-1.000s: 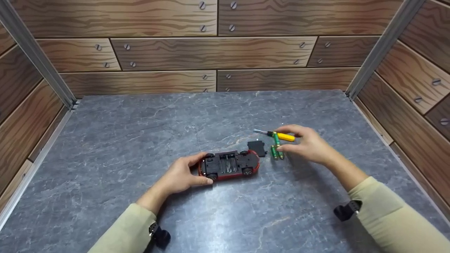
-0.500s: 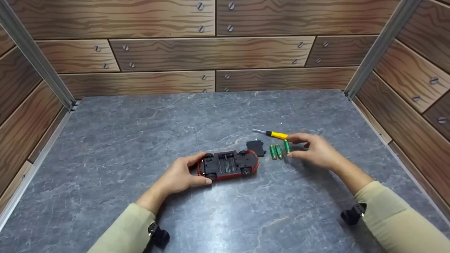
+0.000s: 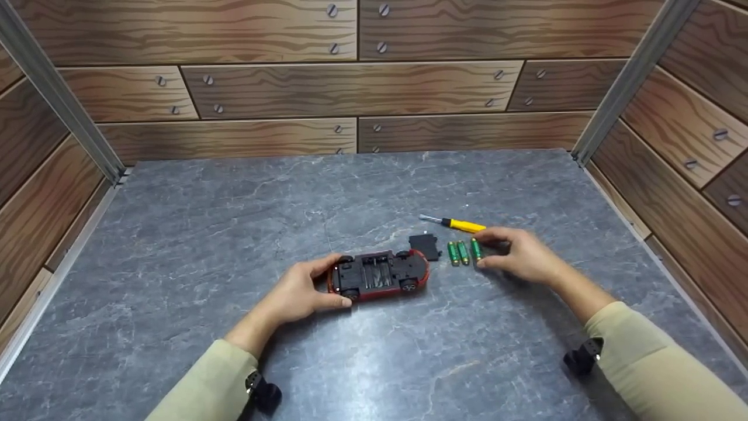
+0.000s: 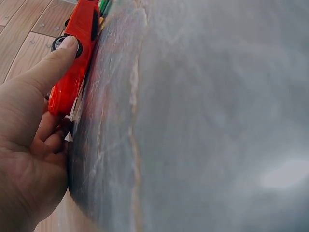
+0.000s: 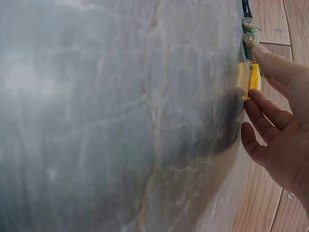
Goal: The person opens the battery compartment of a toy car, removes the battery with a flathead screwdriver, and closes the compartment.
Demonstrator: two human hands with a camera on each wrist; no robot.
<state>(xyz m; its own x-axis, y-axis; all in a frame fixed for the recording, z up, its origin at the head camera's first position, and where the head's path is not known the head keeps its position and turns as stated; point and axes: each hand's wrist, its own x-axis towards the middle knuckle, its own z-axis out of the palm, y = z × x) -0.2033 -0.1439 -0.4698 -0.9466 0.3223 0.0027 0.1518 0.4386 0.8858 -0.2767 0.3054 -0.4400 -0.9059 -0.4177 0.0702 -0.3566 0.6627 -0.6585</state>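
Note:
A red toy car [image 3: 412, 269] lies upside down, its black underside and bare battery compartment [image 3: 377, 272] facing up. My left hand [image 3: 292, 292] grips its left end; in the left wrist view the thumb presses a wheel [image 4: 60, 42]. To the right, my right hand [image 3: 523, 254] pinches a green battery [image 3: 475, 249] end to end between thumb and fingers, low at the table. Two similar batteries, a left one [image 3: 454, 253] and a right one [image 3: 463, 252], lie side by side just left of it. In the right wrist view the thumb partly hides the battery group.
A black battery cover [image 3: 423, 247] lies between the car and the batteries. Behind them is a screwdriver with a yellow handle [image 3: 464, 225], its shaft pointing left. Wood-patterned walls [image 3: 350, 88] enclose the grey marbled table [image 3: 234, 204] at the back and sides.
My right hand has moved the pinched battery from above the other two to their right and lowered it, turning it parallel to them. The left hand and car have stayed put.

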